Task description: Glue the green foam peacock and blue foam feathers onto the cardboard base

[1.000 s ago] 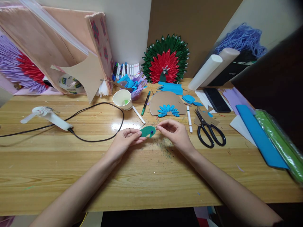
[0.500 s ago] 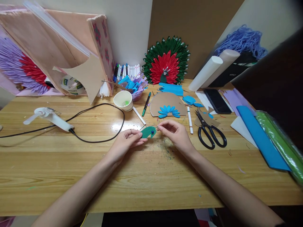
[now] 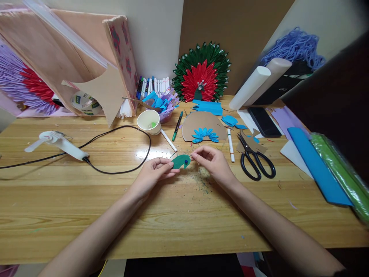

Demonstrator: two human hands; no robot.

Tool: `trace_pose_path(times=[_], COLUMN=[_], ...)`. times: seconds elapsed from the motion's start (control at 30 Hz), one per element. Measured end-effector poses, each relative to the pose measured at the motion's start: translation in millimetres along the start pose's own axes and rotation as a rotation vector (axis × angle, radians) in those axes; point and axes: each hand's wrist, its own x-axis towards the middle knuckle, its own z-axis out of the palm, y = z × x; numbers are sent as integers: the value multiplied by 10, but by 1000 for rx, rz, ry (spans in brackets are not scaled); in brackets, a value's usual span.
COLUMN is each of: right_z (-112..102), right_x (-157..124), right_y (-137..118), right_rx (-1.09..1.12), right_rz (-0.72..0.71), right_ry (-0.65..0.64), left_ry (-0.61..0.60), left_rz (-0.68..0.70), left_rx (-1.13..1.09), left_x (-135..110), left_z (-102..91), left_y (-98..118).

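Note:
A green bird-shaped cutout (image 3: 180, 161) with a dark blue bead eye is pinched between the thumb and fingers of my left hand (image 3: 157, 168). It is held above the table, its head toward the right. My right hand (image 3: 211, 161) is closed in a pinch at the top of the cutout's head; something thin and small shows at the fingertips, too small to name. Just beyond the hands lies a brown cardboard semicircle (image 3: 198, 119) with a fan of blue petals (image 3: 205, 134) on its lower edge.
Black-handled scissors (image 3: 256, 161) and a white marker (image 3: 231, 145) lie to the right. A paper cup (image 3: 149, 122) and a green-ended marker (image 3: 177, 126) stand and lie behind. On the left is a white glue gun (image 3: 62, 144) with a looping black cable. A red-and-green paper peacock (image 3: 201, 75) stands at the back.
The view has shifted very slightly. Both hands keep the same hold at the green cutout, with no other clear movement.

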Motion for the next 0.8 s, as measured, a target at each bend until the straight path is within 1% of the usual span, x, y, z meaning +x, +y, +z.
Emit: trace_pose_path(times=[0.13, 0.33, 0.47, 0.57, 0.8], right_z=[3, -20, 1, 48, 84], right_x=[0, 20, 15, -8, -29], right_y=[-4, 19, 28, 23, 4], right_rx=[-8, 12, -12, 0, 28], right_rz=[12, 18, 56, 62, 65], right_ry=[-13, 9, -65, -105, -109], left_ry=[15, 48, 74, 59, 30], left_rz=[-13, -7, 3, 13, -30], left_rx=[-5, -35, -86, -96, -70], left_x=[-7, -10, -13, -30, -53], left_z=[16, 22, 23, 40, 95], left_y=[9, 11, 6, 5, -37])
